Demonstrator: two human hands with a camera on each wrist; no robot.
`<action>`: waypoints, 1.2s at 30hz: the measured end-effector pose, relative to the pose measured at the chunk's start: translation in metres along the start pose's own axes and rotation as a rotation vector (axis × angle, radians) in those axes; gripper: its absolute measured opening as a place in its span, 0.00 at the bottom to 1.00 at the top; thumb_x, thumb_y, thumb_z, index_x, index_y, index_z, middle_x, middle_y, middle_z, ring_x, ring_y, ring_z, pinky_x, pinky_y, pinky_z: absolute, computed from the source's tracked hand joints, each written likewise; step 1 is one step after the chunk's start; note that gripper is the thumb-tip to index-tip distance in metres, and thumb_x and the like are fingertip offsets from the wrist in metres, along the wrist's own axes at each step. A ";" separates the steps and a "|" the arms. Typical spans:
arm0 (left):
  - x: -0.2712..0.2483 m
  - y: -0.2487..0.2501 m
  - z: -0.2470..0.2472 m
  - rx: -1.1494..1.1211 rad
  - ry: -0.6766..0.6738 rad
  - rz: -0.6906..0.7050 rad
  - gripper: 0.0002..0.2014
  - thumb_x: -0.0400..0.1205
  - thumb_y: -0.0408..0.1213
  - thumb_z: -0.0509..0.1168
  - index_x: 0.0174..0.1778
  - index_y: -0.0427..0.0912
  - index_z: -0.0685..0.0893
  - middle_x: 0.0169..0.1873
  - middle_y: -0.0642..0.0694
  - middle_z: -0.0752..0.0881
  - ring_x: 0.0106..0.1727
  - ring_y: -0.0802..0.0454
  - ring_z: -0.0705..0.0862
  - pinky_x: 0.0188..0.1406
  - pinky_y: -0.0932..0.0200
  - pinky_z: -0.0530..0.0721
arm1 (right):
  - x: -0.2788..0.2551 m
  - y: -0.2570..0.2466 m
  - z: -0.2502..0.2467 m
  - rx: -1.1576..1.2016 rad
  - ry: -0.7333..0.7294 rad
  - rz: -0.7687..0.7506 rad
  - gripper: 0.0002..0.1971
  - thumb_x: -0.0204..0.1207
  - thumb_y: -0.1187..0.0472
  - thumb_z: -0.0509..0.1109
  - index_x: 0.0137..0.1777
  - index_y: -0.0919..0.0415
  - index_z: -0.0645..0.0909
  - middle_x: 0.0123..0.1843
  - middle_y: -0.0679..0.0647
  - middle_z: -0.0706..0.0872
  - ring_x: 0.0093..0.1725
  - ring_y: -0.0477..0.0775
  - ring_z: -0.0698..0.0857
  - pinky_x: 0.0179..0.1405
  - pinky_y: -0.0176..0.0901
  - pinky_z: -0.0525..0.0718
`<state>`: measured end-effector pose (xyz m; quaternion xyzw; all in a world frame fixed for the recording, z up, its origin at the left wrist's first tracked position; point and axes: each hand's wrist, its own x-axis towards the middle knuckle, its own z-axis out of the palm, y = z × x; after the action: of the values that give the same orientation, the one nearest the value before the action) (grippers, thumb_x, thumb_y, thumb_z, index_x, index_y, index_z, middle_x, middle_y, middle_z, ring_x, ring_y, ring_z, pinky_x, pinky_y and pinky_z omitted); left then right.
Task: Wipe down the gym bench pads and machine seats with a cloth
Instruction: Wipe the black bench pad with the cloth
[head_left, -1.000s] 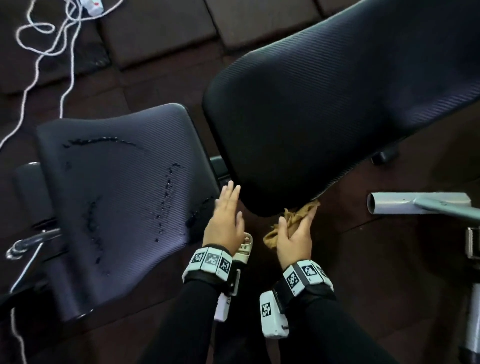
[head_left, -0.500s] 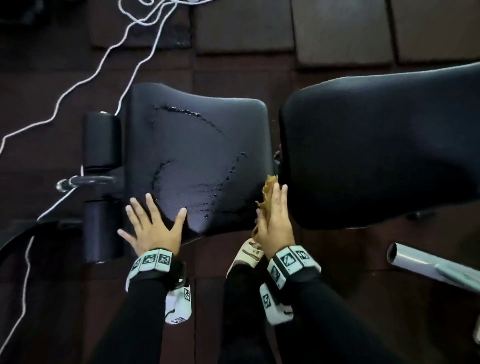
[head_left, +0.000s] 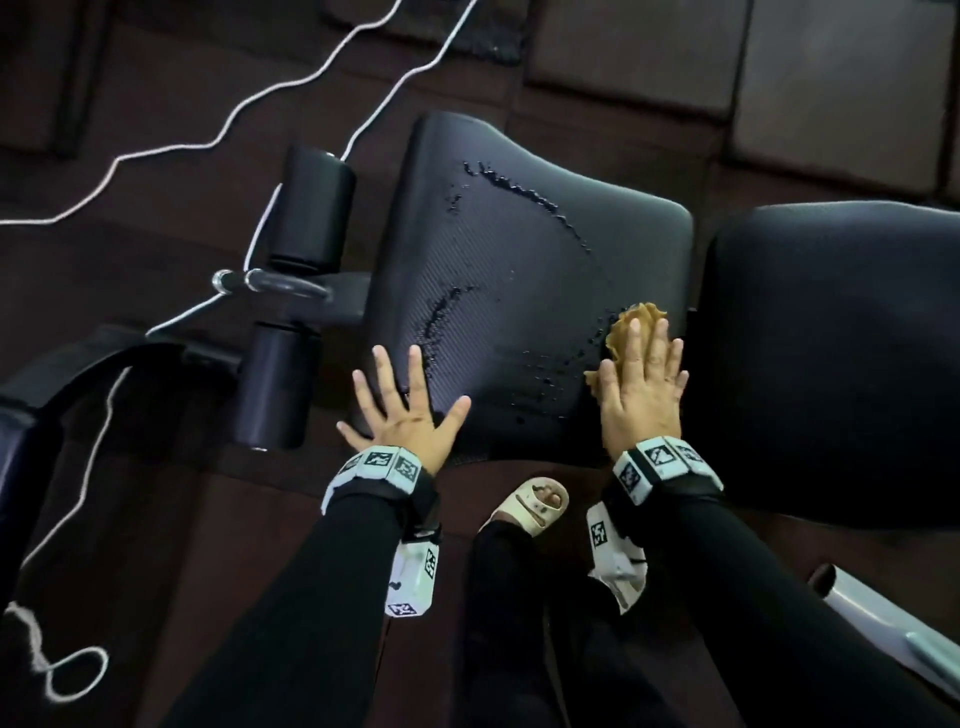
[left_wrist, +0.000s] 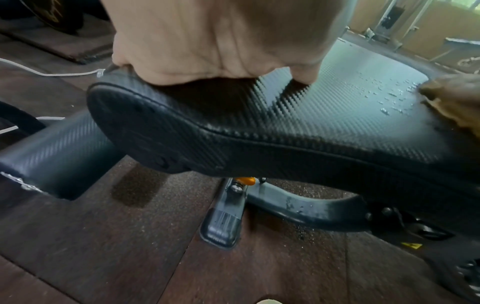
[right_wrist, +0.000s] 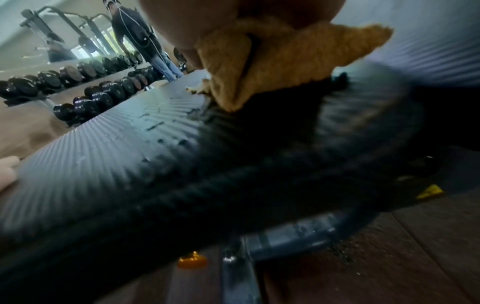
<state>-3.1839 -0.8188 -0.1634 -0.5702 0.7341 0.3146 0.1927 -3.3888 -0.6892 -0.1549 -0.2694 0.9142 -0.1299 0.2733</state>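
A black textured seat pad (head_left: 519, 291) of a gym bench carries streaks and beads of liquid (head_left: 524, 195). My left hand (head_left: 408, 405) lies flat with spread fingers on the pad's near left corner (left_wrist: 182, 115). My right hand (head_left: 644, 379) presses a tan cloth (head_left: 636, 318) flat onto the pad's right edge, fingers straight. In the right wrist view the cloth (right_wrist: 259, 61) bunches under my palm on the wet pad (right_wrist: 103, 148). The larger back pad (head_left: 841, 364) is just to the right of the cloth.
Two black foam rollers (head_left: 311, 208) and a chrome bar (head_left: 249, 280) stick out left of the seat. White cords (head_left: 218, 130) run over the dark floor mats. My sandalled foot (head_left: 535, 504) stands under the seat. A grey tube (head_left: 893, 629) lies at lower right. Dumbbell racks (right_wrist: 78, 88) and a person (right_wrist: 140, 37) are far off.
My right hand has brought the cloth from under the back pad's end up onto the seat's right edge. My left hand moved from the gap to the seat's near left corner.
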 end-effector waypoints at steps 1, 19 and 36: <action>0.000 0.000 -0.001 -0.005 -0.011 -0.001 0.42 0.72 0.76 0.45 0.64 0.76 0.17 0.68 0.65 0.14 0.79 0.48 0.24 0.71 0.22 0.40 | 0.007 -0.009 0.001 -0.014 0.005 0.002 0.30 0.85 0.46 0.47 0.82 0.48 0.39 0.84 0.50 0.34 0.82 0.56 0.34 0.80 0.58 0.36; -0.006 0.007 -0.011 0.009 -0.096 -0.012 0.42 0.74 0.75 0.47 0.65 0.73 0.18 0.68 0.63 0.13 0.78 0.47 0.23 0.72 0.23 0.38 | -0.031 0.044 0.004 -0.049 -0.004 -0.192 0.28 0.85 0.59 0.54 0.82 0.49 0.47 0.83 0.47 0.42 0.83 0.59 0.43 0.81 0.55 0.47; -0.007 0.007 -0.013 -0.003 -0.106 -0.015 0.42 0.73 0.75 0.48 0.65 0.74 0.19 0.72 0.61 0.17 0.78 0.47 0.23 0.73 0.22 0.38 | -0.047 0.029 0.022 -0.243 -0.178 -0.583 0.40 0.77 0.64 0.68 0.81 0.50 0.47 0.83 0.49 0.43 0.81 0.62 0.44 0.78 0.59 0.52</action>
<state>-3.1881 -0.8217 -0.1482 -0.5584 0.7180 0.3439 0.2331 -3.3557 -0.6407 -0.1638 -0.5607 0.7799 -0.0687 0.2695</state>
